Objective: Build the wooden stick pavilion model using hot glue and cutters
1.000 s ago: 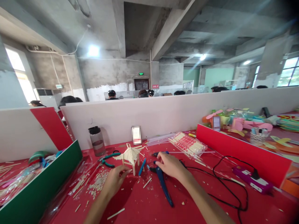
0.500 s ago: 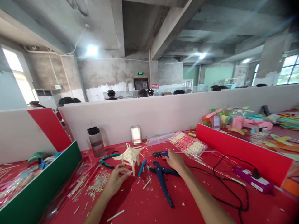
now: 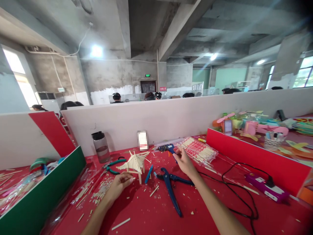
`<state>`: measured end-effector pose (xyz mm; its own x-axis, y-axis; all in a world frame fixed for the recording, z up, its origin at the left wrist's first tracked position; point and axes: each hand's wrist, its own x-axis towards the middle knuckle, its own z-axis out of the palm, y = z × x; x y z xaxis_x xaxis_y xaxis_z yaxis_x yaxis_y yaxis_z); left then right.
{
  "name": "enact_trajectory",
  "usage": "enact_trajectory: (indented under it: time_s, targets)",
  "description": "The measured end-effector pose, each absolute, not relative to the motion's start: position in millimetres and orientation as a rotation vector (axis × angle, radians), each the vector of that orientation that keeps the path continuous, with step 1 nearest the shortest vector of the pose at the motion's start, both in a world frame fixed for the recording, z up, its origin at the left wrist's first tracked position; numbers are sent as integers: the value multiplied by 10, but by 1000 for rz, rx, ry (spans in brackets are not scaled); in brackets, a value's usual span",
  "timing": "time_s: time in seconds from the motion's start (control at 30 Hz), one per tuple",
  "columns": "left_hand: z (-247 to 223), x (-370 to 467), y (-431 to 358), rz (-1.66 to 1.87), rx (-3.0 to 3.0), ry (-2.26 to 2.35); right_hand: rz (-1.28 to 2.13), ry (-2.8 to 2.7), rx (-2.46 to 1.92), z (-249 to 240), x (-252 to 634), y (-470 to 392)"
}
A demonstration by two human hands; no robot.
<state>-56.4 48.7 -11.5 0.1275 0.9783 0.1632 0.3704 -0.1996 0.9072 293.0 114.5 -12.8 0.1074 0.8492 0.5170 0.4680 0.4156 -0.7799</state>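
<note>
A small model of pale wooden sticks (image 3: 136, 163) with a pointed, ribbed roof stands on thin legs on the red table. Close to its front left is my left hand (image 3: 121, 183), thumb and fingers pinched together; whatever is between the fingertips is too small to name. My right hand (image 3: 184, 160) is closed round the handle of a blue glue gun (image 3: 168, 148), whose nozzle points left, behind and right of the model. A blue pen-like piece (image 3: 148, 174) lies just right of the model, and a large blue cutter (image 3: 169, 186) lies below my right hand.
Teal-handled pliers (image 3: 113, 166) and a dark-lidded bottle (image 3: 100, 148) are at the left. Wood scraps (image 3: 100, 192) litter the table. Bundled sticks (image 3: 197, 150) lie at the back right. A black cable runs to a purple power strip (image 3: 266, 187). Green and red dividers flank the area.
My right hand has moved up and back with the glue gun, away from the cutter. My left hand has shifted slightly left, and the model sits at a slightly different angle.
</note>
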Motion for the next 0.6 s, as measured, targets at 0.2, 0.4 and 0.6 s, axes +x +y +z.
enact_trajectory:
  time_s: [0.2, 0.4, 0.6]
  targets:
    - [-115, -690, 485, 978, 1687, 1281, 1006, -1266, -823, 14, 2808, 959]
    - [-25, -670, 421, 1027, 1675, 1305, 1189, -1161, -695, 164, 2779, 793]
    - [-22, -638, 414, 1036, 1639, 1326, 1209, -1235, -636, 258, 2781, 704]
